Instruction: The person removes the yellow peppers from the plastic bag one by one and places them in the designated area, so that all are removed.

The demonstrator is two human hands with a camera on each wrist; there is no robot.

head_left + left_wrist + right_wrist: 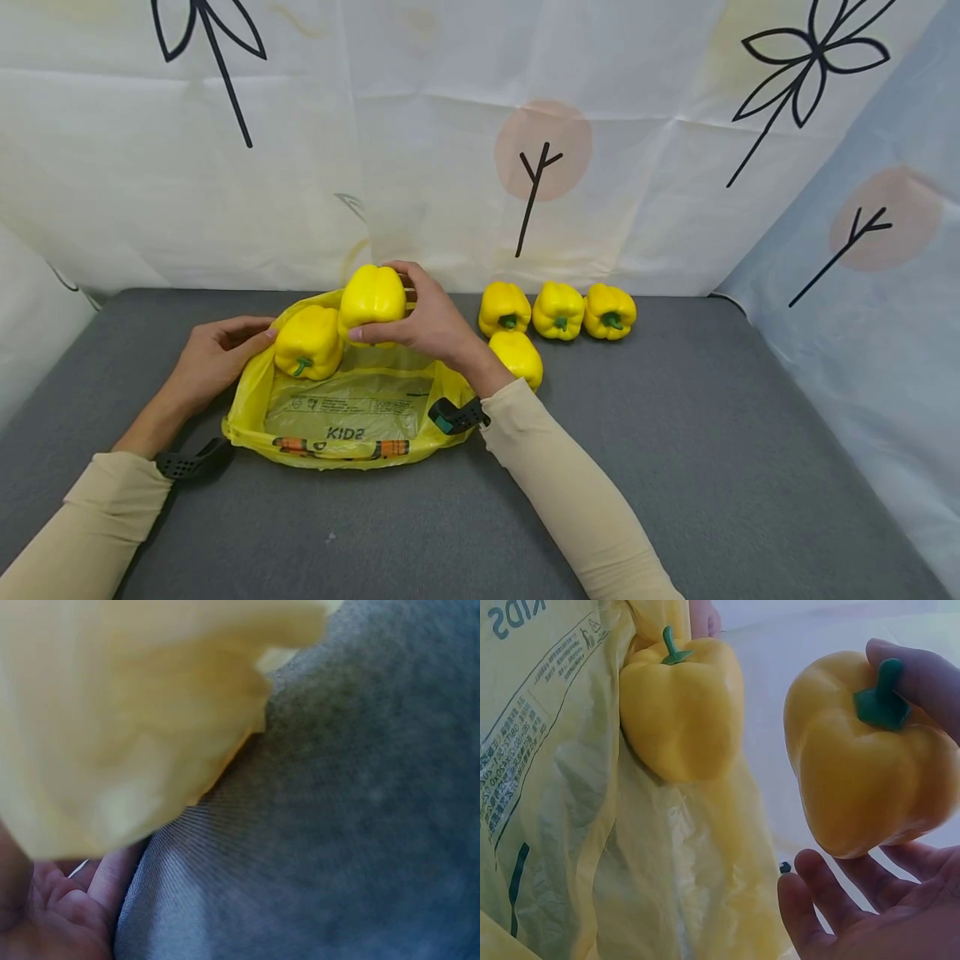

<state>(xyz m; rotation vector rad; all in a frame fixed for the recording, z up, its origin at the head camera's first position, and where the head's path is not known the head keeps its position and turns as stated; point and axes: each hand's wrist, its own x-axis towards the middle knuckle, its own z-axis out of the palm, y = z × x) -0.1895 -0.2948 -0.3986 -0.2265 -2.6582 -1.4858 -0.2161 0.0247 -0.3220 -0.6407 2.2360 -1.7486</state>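
Observation:
My right hand (431,321) grips a yellow bell pepper (372,295) above the back rim of a yellow plastic bag (262,408). In the right wrist view, the thumb lies by the green stem of this held pepper (855,772), and the other fingers curl beneath. Another yellow bell pepper (306,343) lies at the bag's left side, its stem facing the front. At the bag's left edge, my left hand (217,358) pinches the rim, thumb beside that pepper. Bag film (127,735) covers most of those fingers in the left wrist view.
Three yellow bell peppers (558,310) stand in a row to the right of the bag, and one more pepper (517,358) sits in front of them, partly behind my right wrist. A grey table (675,467) meets a printed white cloth (420,167) at the back.

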